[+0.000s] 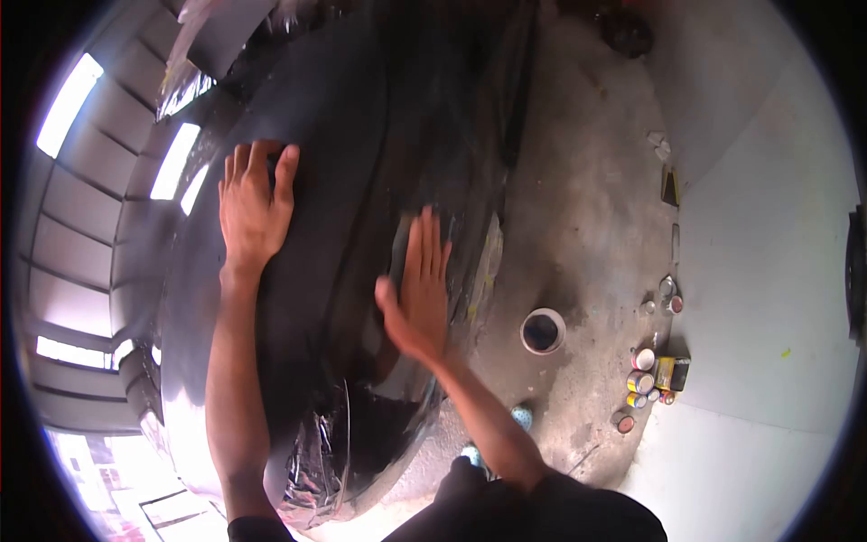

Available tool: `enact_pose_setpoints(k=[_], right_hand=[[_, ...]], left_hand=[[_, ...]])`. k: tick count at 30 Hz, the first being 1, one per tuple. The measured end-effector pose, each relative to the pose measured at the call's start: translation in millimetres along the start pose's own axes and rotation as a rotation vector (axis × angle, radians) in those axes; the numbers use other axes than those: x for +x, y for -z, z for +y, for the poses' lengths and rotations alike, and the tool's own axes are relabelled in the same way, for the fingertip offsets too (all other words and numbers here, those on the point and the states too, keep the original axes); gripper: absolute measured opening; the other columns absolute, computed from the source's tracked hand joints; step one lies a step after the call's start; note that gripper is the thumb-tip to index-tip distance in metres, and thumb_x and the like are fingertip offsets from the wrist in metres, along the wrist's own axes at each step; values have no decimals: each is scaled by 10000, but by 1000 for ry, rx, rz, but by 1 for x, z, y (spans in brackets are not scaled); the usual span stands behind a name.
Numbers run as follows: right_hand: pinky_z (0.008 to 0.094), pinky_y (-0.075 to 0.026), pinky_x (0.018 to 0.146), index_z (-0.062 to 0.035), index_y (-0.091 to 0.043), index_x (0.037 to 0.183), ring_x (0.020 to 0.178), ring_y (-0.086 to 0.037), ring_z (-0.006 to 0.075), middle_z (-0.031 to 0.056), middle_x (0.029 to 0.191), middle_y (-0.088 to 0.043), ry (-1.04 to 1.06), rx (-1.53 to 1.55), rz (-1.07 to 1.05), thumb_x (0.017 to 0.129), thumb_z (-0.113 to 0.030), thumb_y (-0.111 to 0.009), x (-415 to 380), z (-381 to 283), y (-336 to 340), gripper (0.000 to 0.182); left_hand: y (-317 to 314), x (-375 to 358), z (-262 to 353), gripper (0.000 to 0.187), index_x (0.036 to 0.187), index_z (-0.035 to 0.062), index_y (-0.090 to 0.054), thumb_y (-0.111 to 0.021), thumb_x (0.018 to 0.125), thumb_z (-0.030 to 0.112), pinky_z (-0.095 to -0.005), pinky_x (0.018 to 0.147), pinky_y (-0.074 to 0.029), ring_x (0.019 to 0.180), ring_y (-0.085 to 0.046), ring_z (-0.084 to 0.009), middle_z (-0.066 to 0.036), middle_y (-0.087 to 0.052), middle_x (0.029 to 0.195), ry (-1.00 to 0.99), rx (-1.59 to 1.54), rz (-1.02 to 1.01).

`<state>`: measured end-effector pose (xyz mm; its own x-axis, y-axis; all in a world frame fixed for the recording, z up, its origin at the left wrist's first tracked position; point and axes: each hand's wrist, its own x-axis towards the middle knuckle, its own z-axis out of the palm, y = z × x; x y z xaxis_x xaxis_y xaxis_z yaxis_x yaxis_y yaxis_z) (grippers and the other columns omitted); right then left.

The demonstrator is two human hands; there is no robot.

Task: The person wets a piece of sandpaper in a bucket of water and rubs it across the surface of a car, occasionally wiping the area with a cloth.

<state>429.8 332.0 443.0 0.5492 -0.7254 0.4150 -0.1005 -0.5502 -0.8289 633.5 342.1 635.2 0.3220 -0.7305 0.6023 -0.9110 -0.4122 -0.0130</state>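
Observation:
A large, glossy dark panel point(334, 181), curved like a vehicle body, fills the middle and left. On its upper left part rests my left hand point(251, 206), its fingers bent and its thumb apart, with nothing visible held. Lower and to the right, my right hand point(421, 294) lies flat against the panel near its right side. The fingers point up, the thumb stands apart, and the fingertips are slightly blurred. A greyish patch shows beside these fingers; I cannot tell whether it is a reflection.
A round container with dark contents point(543, 331) stands on the concrete floor point(578, 235). Several small cans point(640, 382) and a yellow and black box point(672, 373) sit by the pale wall point(768, 271). Crumpled dark plastic sheeting point(316, 461) hangs at the panel's lower end.

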Motion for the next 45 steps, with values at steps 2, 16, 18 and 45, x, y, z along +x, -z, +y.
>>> enact_pose_setpoints(k=[2, 16, 18, 45], right_hand=[[700, -47, 1338, 103, -26, 1730, 1693, -1, 536, 357, 1815, -9, 10, 65, 35, 1079, -632, -550, 18, 3, 3, 1113], [689, -46, 1345, 132, -46, 1719, 1695, -32, 526, 372, 1807, -39, -6, 64, -4, 1068, -536, -627, -44, -32, -9, 1099], [691, -46, 1344, 140, -71, 1715, 1699, -38, 513, 371, 1808, -39, -9, 93, 4, 1064, -535, -630, -84, -57, -19, 1092], [668, -28, 1355, 100, -21, 1733, 1702, -9, 511, 319, 1831, -22, 77, 48, -53, 1059, -623, -587, -60, -35, -22, 1139]], left_hand=[[1, 0, 1, 462, 1224, 36, -703, -518, 1168, 455, -507, 1021, -488, 1157, -641, -398, -182, -686, 1158, 14, -4, -16], [-3, 0, -3, 456, 1231, 65, -695, -530, 1156, 483, -515, 1004, -485, 1188, -643, -379, -145, -689, 1204, 7, 11, -16], [-5, 5, -3, 450, 1219, 68, -695, -545, 1148, 486, -524, 991, -490, 1193, -644, -381, -143, -691, 1212, -1, 6, 4], [-4, 4, -5, 445, 1226, 72, -707, -545, 1148, 479, -532, 991, -487, 1178, -646, -387, -146, -693, 1202, 8, -7, -19]])
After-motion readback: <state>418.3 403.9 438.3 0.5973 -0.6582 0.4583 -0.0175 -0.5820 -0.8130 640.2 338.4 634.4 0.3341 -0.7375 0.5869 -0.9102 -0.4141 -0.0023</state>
